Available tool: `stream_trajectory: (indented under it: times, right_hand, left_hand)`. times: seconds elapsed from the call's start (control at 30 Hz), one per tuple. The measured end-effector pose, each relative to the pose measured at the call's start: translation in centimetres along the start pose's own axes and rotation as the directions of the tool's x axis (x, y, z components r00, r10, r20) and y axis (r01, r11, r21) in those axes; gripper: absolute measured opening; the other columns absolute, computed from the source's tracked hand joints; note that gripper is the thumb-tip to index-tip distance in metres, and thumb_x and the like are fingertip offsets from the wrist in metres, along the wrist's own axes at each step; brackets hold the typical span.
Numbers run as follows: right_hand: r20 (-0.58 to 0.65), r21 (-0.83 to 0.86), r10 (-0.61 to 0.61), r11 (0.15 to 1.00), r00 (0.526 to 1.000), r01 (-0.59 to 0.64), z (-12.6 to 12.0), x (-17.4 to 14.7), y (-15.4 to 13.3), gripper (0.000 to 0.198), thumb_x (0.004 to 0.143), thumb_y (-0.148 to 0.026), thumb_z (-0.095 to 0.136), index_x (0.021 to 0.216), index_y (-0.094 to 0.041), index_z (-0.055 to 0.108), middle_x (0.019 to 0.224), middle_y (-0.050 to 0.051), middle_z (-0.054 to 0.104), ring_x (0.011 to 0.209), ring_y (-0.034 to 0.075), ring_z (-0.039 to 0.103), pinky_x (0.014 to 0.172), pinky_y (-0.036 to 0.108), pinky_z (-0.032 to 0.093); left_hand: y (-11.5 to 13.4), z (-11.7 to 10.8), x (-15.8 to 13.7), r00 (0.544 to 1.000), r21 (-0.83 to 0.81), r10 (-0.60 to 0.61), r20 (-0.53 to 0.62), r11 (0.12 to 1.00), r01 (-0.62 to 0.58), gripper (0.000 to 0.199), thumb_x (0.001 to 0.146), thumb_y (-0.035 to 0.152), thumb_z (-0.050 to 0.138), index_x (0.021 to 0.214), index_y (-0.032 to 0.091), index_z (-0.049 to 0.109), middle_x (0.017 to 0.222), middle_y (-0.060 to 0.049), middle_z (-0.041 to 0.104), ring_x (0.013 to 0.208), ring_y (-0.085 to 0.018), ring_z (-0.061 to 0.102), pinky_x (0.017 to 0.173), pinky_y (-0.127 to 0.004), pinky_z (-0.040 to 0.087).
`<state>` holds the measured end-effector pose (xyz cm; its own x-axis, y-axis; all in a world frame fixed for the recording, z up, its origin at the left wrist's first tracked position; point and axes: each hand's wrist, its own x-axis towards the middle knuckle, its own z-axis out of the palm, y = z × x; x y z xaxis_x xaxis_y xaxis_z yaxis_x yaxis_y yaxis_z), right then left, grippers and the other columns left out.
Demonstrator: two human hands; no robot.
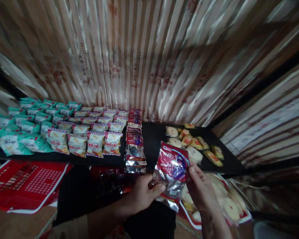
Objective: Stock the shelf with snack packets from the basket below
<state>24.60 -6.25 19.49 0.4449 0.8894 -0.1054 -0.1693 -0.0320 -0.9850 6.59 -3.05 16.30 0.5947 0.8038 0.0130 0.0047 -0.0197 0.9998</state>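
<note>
Both my hands hold a flat red and purple snack packet (171, 164) with a clear lower part, in front of the black shelf. My left hand (147, 192) pinches its lower left side with the thumb on top. My right hand (199, 182) grips its right edge. More foil seems to hang below it, but I cannot tell whether that is a second packet. Just left of it, a column of similar red packets (135, 146) lies overlapping on the shelf.
Rows of white and red snack bags (97, 144) and teal bags (16, 143) fill the left of the black shelf (151, 132). Round wrapped cakes (175, 142) and yellow packets (213, 157) lie at right. Red bags (27, 182) are below; a striped sheet (149, 59) hangs behind.
</note>
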Motion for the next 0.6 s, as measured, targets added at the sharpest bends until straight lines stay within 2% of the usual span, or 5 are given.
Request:
stream_trajectory:
  times: [0.07,0.17,0.3,0.43,0.6]
  right_hand:
    - [0.042,0.024,0.11,0.994,0.993,-0.111,0.0,-0.9,1.4,0.04,0.065,-0.051,0.074,0.094,-0.023,0.069,0.088,0.008,0.073,0.077,0.026,0.067,0.067,0.036,0.054]
    - [0.117,-0.042,0.231,0.973,0.966,-0.228,0.2,-1.8,3.0,0.036,0.063,-0.044,0.078,0.091,-0.022,0.069,0.088,0.007,0.073,0.076,0.025,0.067,0.071,0.038,0.053]
    - [0.118,-0.017,0.229,0.973,0.966,-0.228,0.7,-2.0,3.6,0.043,0.062,-0.047,0.077,0.096,-0.022,0.068,0.092,0.008,0.073,0.079,0.026,0.067,0.071,0.038,0.053]
    - [0.112,0.014,0.221,0.974,0.969,-0.224,1.3,-1.5,3.4,0.049,0.06,-0.048,0.078,0.102,-0.024,0.067,0.093,0.007,0.073,0.079,0.026,0.067,0.068,0.037,0.053]
    - [0.088,0.058,0.22,0.972,0.971,-0.226,2.8,-0.3,2.8,0.055,0.062,-0.045,0.078,0.111,-0.026,0.062,0.094,0.006,0.072,0.078,0.025,0.067,0.064,0.035,0.054]
  left_hand:
    - [-0.1,0.2,0.2,0.999,-0.003,-0.05,-0.012,0.999,0.05,0.025,0.079,0.035,0.055,0.078,0.011,0.063,0.071,-0.002,0.06,0.065,-0.012,0.051,0.06,-0.022,0.04]
    - [-0.1,0.4,0.7,0.992,-0.021,-0.11,-0.058,0.994,0.109,0.023,0.079,0.034,0.056,0.077,0.012,0.063,0.071,-0.001,0.061,0.065,-0.012,0.052,0.06,-0.022,0.041]
    - [-0.4,0.5,0.9,0.989,-0.043,-0.123,-0.084,0.992,0.119,0.023,0.081,0.034,0.055,0.085,0.013,0.065,0.081,-0.003,0.067,0.075,-0.015,0.058,0.067,-0.024,0.045]
    - [-1.5,0.4,0.7,0.992,-0.068,-0.083,-0.094,0.995,0.077,0.021,0.082,0.029,0.058,0.098,0.016,0.062,0.089,-0.004,0.068,0.082,-0.016,0.062,0.073,-0.024,0.049]
    - [-2.8,-0.2,1.1,0.976,-0.12,-0.056,-0.211,0.992,0.031,0.029,0.083,0.013,0.052,0.111,0.015,0.054,0.094,-0.006,0.067,0.084,-0.015,0.064,0.076,-0.025,0.051]
